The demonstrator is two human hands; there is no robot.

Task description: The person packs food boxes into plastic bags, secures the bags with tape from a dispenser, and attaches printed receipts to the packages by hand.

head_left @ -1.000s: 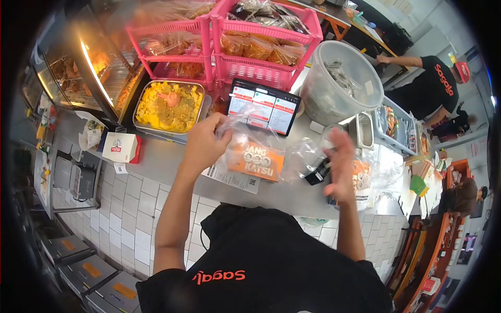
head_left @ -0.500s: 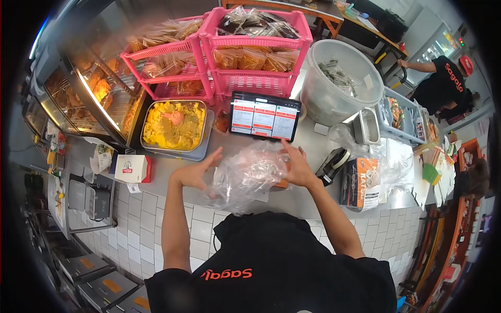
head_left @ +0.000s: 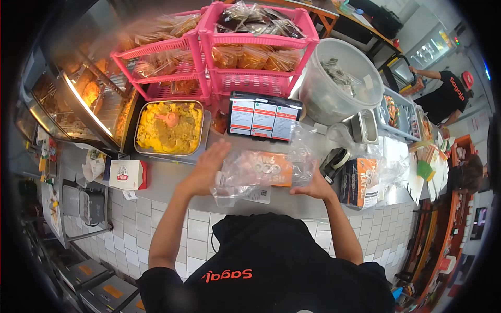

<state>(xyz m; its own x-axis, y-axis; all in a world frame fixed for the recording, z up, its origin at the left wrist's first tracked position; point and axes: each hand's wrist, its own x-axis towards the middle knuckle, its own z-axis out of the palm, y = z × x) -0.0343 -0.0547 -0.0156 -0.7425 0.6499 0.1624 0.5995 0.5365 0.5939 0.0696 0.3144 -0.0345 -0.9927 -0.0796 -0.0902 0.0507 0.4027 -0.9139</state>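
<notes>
Nearest me is my black cloth shirt (head_left: 255,250) with orange-red lettering on it, and past it my forearms reach over the silvery metal counter (head_left: 157,180). My right hand (head_left: 316,183) is at the right end of a clear, crinkled plastic bag (head_left: 233,188), thumb spread away from the fingers; I cannot tell whether they pinch the film. My left hand (head_left: 207,167) is beside the bag's left end — its blurred fingers reach out straight, clamped on nothing. Between my hands lies a rectangular orange box with pale lettering (head_left: 281,166), the film over it and past both its ends. A white printed paper sheet (head_left: 262,196) juts out from under the bag's near side. Just right of my right hand stand a black tool with a pale roll (head_left: 334,163) and an orange-and-black printed box (head_left: 360,180). Beyond the bag a black-framed tablet (head_left: 264,116) leans with its screen lit, and to its left sits a rectangular metal tray (head_left: 169,155) of yellow food. Farther back stand pink plastic racks (head_left: 254,39) and a round translucent plastic tub (head_left: 322,99) — and, far off right, a person in a black shirt and red cap (head_left: 442,99).
</notes>
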